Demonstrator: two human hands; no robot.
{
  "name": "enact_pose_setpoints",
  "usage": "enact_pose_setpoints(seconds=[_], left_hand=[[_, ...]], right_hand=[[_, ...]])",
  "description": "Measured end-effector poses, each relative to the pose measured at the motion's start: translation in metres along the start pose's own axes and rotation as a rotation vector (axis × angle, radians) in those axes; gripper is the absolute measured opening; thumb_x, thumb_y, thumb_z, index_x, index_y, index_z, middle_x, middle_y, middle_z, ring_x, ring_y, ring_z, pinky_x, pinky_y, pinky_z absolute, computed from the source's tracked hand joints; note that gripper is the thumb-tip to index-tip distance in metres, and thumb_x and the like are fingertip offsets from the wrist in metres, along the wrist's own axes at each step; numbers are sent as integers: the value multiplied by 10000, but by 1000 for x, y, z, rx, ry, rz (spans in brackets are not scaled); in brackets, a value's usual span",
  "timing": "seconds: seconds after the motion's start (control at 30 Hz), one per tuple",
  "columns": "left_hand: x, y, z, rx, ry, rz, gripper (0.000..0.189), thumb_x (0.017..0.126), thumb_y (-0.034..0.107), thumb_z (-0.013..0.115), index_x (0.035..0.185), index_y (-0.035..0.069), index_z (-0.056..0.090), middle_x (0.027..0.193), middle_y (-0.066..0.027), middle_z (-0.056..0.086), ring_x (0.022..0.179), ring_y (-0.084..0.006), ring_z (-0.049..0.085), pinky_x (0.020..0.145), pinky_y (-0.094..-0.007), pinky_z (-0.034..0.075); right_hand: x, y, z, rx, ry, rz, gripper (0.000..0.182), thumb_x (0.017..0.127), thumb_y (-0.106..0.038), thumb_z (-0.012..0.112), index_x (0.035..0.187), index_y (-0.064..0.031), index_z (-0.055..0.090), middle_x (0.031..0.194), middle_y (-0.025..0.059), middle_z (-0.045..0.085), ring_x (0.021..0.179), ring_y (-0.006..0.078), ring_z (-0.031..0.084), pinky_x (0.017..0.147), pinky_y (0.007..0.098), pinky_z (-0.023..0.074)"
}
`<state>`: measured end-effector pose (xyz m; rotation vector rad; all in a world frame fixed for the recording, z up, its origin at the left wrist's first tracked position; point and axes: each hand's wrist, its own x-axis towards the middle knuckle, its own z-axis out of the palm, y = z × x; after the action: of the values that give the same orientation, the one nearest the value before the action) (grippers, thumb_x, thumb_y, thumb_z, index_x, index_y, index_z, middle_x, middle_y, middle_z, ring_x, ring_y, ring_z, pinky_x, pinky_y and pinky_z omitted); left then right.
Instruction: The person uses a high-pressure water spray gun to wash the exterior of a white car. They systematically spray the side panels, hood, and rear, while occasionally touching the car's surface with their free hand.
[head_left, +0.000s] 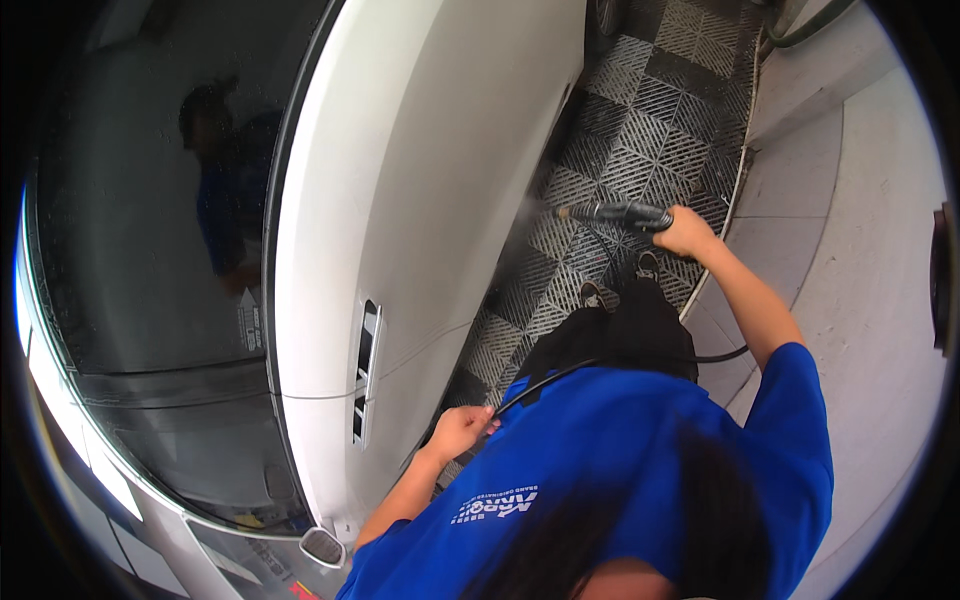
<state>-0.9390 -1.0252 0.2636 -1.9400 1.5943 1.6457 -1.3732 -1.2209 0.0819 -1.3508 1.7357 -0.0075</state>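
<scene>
My right hand (686, 234) grips the rear of a black pressure washer spray gun (634, 215). Its brass-coloured nozzle tip (564, 213) points at the lower side of a white car (442, 202), and a fine mist hangs between the tip and the bodywork. Closed around a thin black hose (546, 385), my left hand (459, 433) is low beside the car door. The hose runs across my waist and past my right side. A recessed door handle (367, 375) lies left of my left hand. Water drops dot the dark side window (150, 225).
Slatted grey and black floor tiles (656, 142) fill the narrow aisle under my shoes (592, 294). A pale wall (870, 247) bounds it on the right, with a green hose (814, 28) at the far end. The side mirror (324, 546) juts out at lower left.
</scene>
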Motion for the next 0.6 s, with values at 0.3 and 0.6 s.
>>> enact_pose_setpoints(seconds=[0.3, 0.6], left_hand=[[176, 9, -145, 2252, -309, 123, 593, 939, 508, 423, 1431, 177, 414, 1556, -13, 248, 1454, -237, 142, 1171, -526, 30], [428, 378, -279, 2234, 891, 577, 573, 935, 289, 424, 1444, 40, 338, 1501, -105, 345, 1397, -255, 288, 1168, -418, 180]], right_hand=[[-34, 10, 57, -51, -47, 36, 320, 608, -246, 670, 863, -59, 714, 866, 187, 691, 851, 361, 663, 791, 429, 537], [-12, 35, 9, 133, 29, 225, 317, 612, -210, 669, 890, -66, 721, 846, 211, 679, 849, 371, 653, 802, 433, 525]])
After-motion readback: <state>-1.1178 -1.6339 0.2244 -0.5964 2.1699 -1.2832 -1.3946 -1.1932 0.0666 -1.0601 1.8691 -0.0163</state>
